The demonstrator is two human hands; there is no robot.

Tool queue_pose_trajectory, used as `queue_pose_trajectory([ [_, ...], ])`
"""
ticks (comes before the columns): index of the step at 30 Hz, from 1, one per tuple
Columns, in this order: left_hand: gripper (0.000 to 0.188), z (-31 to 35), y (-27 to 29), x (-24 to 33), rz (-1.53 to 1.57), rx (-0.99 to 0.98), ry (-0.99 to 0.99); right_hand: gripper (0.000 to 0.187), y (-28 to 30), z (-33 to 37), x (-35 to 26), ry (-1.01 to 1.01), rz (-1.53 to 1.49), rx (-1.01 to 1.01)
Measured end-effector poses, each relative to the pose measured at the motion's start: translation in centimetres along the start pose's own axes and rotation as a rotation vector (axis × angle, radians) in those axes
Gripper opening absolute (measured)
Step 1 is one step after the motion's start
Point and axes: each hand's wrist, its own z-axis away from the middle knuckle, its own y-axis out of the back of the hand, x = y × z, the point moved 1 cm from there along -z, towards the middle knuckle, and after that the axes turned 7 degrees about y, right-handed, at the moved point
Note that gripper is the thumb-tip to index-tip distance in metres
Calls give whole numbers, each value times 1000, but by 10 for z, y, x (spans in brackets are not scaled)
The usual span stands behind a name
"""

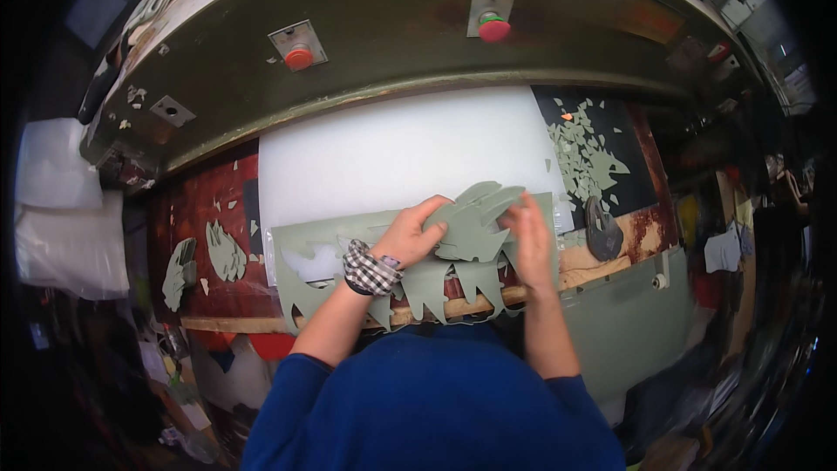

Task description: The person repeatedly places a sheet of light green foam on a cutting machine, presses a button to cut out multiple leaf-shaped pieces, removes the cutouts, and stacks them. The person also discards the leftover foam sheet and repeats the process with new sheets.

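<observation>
A stack of flat grey-green cut pieces [471, 228] with pointed, jagged outlines is held over the near edge of the work surface. My left hand [411, 232] grips its left side, thumb on top. Beside the stack's right side is my right hand [530, 240], fingers stretched out and slightly blurred; whether they touch the pieces I cannot tell. Under both hands lies a grey-green sheet [331, 231] with cut-out gaps, its ragged strips hanging toward me. A white board [392, 139] lies beneath and beyond it.
Two small stacks of cut pieces [227, 251] rest on the red surface at left. Small scraps [580, 153] cover a black mat at right, near a dark rounded tool [602, 228]. A green machine beam [392, 44] with red buttons [494, 30] spans the far side.
</observation>
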Motion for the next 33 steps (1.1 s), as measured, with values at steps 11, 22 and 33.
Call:
queue_pose_trajectory([
  [11,27,5,-4,-6,-197,97,7,18,-60,2,-9,-71,-324,-240],
  [22,17,-3,0,-23,-258,317,5,14,-73,4,0,-578,-1032,-131],
  [33,14,-2,-6,-58,-270,381,-71,19,-82,4,26,-267,-248,-105],
])
